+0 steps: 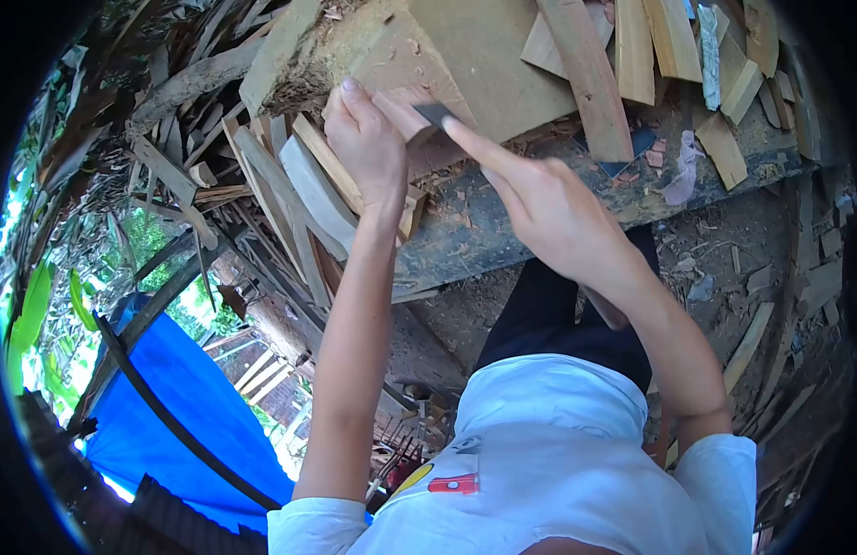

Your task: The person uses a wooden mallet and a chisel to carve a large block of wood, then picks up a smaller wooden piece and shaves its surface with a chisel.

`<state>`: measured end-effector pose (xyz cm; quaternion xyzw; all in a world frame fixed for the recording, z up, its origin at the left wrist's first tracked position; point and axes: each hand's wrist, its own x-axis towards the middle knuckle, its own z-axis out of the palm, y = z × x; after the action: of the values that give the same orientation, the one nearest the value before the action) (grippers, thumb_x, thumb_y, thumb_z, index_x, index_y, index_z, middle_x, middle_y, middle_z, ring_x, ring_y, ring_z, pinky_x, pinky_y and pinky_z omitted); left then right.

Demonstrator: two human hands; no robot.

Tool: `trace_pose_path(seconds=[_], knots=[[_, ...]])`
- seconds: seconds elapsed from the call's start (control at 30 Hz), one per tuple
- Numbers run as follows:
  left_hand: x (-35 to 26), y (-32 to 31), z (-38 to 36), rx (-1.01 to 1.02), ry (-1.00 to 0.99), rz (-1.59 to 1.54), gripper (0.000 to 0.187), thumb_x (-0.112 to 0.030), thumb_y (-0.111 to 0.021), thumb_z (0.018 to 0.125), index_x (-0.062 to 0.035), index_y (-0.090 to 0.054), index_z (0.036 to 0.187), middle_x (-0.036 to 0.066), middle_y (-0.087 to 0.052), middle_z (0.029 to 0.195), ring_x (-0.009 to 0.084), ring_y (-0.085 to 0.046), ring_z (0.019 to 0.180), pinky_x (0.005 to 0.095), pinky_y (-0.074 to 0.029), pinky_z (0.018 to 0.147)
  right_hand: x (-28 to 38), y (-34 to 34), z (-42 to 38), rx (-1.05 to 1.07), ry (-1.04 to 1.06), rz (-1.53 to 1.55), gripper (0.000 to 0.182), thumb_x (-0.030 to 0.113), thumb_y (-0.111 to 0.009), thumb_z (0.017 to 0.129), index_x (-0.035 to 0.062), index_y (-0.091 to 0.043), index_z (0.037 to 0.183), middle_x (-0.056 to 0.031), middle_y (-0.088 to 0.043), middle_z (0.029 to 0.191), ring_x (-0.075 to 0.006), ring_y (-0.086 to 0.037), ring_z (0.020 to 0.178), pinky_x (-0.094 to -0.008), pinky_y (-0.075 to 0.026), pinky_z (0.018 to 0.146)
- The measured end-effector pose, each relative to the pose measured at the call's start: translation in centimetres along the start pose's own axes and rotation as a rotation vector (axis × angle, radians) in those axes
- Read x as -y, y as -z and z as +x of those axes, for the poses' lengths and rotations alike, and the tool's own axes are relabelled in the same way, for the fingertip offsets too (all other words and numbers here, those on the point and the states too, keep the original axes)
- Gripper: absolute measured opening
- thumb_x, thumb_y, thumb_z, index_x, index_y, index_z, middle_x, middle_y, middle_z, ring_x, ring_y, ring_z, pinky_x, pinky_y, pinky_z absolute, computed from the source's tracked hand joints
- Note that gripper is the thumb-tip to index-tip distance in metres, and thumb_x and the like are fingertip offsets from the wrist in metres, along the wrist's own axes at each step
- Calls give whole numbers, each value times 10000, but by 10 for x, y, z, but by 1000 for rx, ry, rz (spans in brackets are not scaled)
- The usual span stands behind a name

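Observation:
My left hand is closed around a small pinkish wooden block, its thumb pointing up along the near side. Lying against the block's right end is a dark, flat, blade-like piece with a straight edge. My right hand grips that piece, the index finger stretched along it and the other fingers curled underneath. What the curled fingers cover is hidden. Both hands work over a broad wooden board sprinkled with shavings.
A dark beam runs along the bench's near edge. Wooden offcuts lie at the right, beside a dark sheet and a pale purple scrap. Several slats lean at the left. A blue tarp hangs farther left.

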<state>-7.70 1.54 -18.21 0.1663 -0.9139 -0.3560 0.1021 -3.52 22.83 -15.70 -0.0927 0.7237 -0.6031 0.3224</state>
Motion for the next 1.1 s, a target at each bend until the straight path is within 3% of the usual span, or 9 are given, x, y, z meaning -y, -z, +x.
trace_pose_path(seconds=[0.1, 0.2, 0.23, 0.47, 0.53, 0.57, 0.6, 0.63, 1.1], knots=[[-7, 0, 0, -13, 0, -4, 406, -211, -387, 1058, 43, -490, 760, 153, -510, 643, 244, -467, 605, 407, -396, 624, -2, -6, 28, -33, 35, -58, 510, 40, -473, 979, 166, -451, 1472, -326, -619, 1071, -481, -599, 984, -499, -501, 793], [-5, -2, -1, -41, -45, 46, 398, -208, -389, 1058, 40, -485, 761, 149, -505, 646, 237, -449, 604, 403, -391, 620, -3, -6, 2, -43, 46, -28, 503, 42, -479, 977, 152, -452, 1467, -314, -623, 1111, -474, -601, 1005, -486, -508, 822], [-4, -2, -1, -3, -47, 2, 403, -231, -382, 1083, -24, -466, 748, -11, -472, 677, 68, -393, 659, 294, -359, 588, 1, -2, -4, 17, -17, -27, 499, 47, -481, 978, 141, -450, 1466, -299, -623, 1157, -466, -602, 1037, -478, -510, 852], [-7, 0, 1, 2, -87, 78, 401, -234, -380, 1083, -16, -483, 762, -2, -478, 663, 73, -401, 649, 305, -362, 584, 4, -3, 13, -18, -19, -51, 495, 58, -478, 985, 154, -448, 1469, -289, -616, 1192, -451, -594, 1079, -478, -512, 876], [-10, -2, -3, -3, -15, 27, 403, -238, -382, 1084, -17, -487, 763, 2, -476, 657, 79, -401, 635, 308, -362, 579, 3, -1, 5, 29, -44, -52, 485, 66, -475, 991, 158, -451, 1467, -294, -617, 1179, -453, -590, 1080, -478, -512, 877], [-11, 0, -2, 22, 21, 13, 414, -233, -396, 1063, 36, -506, 769, 151, -529, 647, 245, -494, 599, 402, -398, 606, 3, -2, 8, 4, -19, -43, 486, 65, -476, 991, 161, -451, 1468, -296, -617, 1173, -457, -589, 1079, -480, -512, 875], [-8, -1, -3, 19, 26, 11, 414, -233, -396, 1063, 36, -506, 769, 151, -529, 647, 245, -494, 599, 402, -398, 606, 3, -2, 14, -18, 15, -38, 488, 65, -476, 991, 164, -450, 1468, -298, -616, 1167, -461, -588, 1078, -482, -512, 874], [-6, -2, -3, 4, 3, 3, 412, -232, -394, 1063, 37, -504, 770, 149, -523, 642, 247, -486, 594, 403, -397, 603, -6, -8, 25, -106, 107, -71, 491, 96, -466, 962, 162, -481, 1449, -314, -644, 828, -470, -653, 795, -535, -522, 723], [-2, -4, -1, -36, 8, 7, 432, -233, -384, 1060, 53, -519, 766, 189, -544, 647, 298, -515, 594, 430, -402, 609, 4, -8, -8, -89, 102, -11, 453, 116, -454, 987, 124, -482, 1439, -310, -651, 856, -475, -655, 807, -526, -526, 718]])
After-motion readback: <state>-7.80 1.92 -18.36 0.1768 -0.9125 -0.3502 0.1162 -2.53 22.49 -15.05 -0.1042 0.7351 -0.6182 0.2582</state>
